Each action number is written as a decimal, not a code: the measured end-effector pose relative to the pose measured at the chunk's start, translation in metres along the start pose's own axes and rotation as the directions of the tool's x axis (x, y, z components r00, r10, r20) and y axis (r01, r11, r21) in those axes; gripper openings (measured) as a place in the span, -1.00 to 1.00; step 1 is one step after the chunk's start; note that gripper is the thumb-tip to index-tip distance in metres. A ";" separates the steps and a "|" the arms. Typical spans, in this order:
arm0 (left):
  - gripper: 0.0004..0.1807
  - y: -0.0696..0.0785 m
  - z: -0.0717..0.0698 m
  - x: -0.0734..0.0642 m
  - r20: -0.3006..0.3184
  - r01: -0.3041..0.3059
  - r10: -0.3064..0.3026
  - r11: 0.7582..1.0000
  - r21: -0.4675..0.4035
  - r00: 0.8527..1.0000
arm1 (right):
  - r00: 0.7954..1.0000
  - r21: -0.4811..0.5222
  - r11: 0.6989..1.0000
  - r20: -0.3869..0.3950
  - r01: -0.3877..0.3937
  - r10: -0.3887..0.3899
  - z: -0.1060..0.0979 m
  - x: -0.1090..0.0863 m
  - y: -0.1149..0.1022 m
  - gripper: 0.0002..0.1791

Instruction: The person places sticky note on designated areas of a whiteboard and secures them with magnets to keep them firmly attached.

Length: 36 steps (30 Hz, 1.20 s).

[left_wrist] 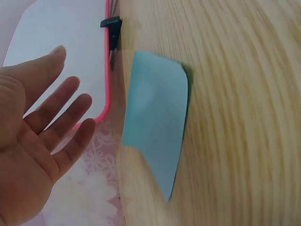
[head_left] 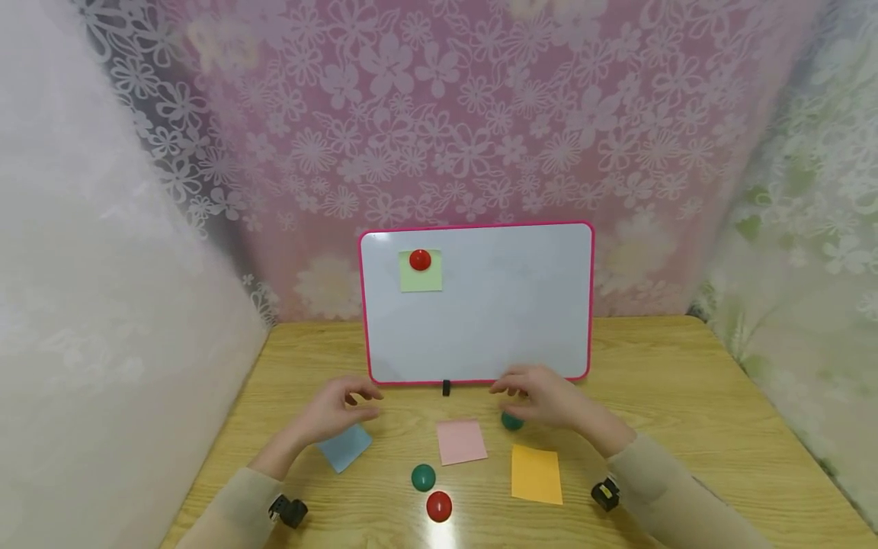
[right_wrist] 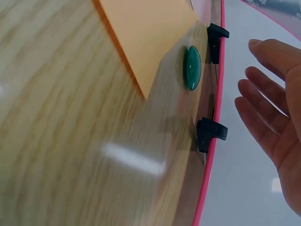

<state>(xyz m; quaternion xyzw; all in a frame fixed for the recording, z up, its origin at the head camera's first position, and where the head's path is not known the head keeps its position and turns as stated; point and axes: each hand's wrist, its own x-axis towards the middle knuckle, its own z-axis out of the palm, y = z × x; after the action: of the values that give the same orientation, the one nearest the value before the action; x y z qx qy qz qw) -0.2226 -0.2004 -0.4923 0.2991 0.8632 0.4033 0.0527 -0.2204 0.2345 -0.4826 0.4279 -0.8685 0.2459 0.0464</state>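
Observation:
My left hand point(head_left: 338, 408) hovers above a blue sticky note point(head_left: 347, 448), its fingers loosely bent and holding nothing. In the left wrist view that note point(left_wrist: 157, 108) lies on the table beside the hand. My right hand point(head_left: 542, 395) is raised over a green round magnet point(head_left: 511, 422), partly hidden beneath it, and grips nothing. A pink sticky note point(head_left: 462, 442) lies between the hands. Nearer me are an orange sticky note point(head_left: 536, 474), a second green magnet point(head_left: 423, 478) and a red magnet point(head_left: 439, 506). A whiteboard point(head_left: 494, 305) stands behind the hands.
On the board's upper left, another red magnet point(head_left: 420, 260) sits over a light green sticky note point(head_left: 421, 282). Black clips point(right_wrist: 210, 134) grip the board's pink lower edge. A wooden table point(head_left: 658, 396) carries everything, with flowered cloth point(head_left: 473, 114) behind and at the sides.

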 end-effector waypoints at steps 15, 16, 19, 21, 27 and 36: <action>-0.70 -0.019 -0.019 -0.027 0.068 -0.016 0.005 0.986 0.167 0.998 | 0.974 0.021 0.988 0.172 -0.151 0.145 -0.001 -0.024 0.001 -0.66; -0.71 -0.020 -0.020 -0.028 0.066 -0.010 -0.001 0.985 0.174 0.998 | 0.973 0.015 0.988 0.176 -0.154 0.149 -0.001 -0.025 0.001 -0.66; -0.70 -0.023 -0.021 -0.029 0.055 0.011 -0.022 0.979 0.202 0.998 | 0.973 -0.006 0.988 0.176 -0.152 0.151 0.000 -0.028 0.002 -0.66; -0.70 -0.025 -0.021 -0.030 0.050 0.019 -0.030 0.977 0.213 0.998 | 0.977 -0.023 0.990 0.163 -0.138 0.140 0.002 -0.029 0.003 -0.65; -0.68 -0.028 -0.021 -0.032 0.053 0.043 -0.055 0.976 0.215 0.997 | 0.972 -0.102 0.983 0.166 -0.153 0.169 0.008 -0.028 0.007 -0.61; -0.63 -0.030 -0.019 -0.032 0.082 0.049 -0.070 0.970 0.237 0.994 | 0.960 -0.111 0.973 0.173 -0.204 0.221 0.013 -0.026 0.005 -0.55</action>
<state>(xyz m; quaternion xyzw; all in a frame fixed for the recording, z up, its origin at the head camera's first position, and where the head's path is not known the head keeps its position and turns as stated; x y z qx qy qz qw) -0.2172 -0.2455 -0.5059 0.2951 0.9101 0.2829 0.0678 -0.2068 0.2497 -0.5035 0.3503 -0.9204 0.1686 -0.0413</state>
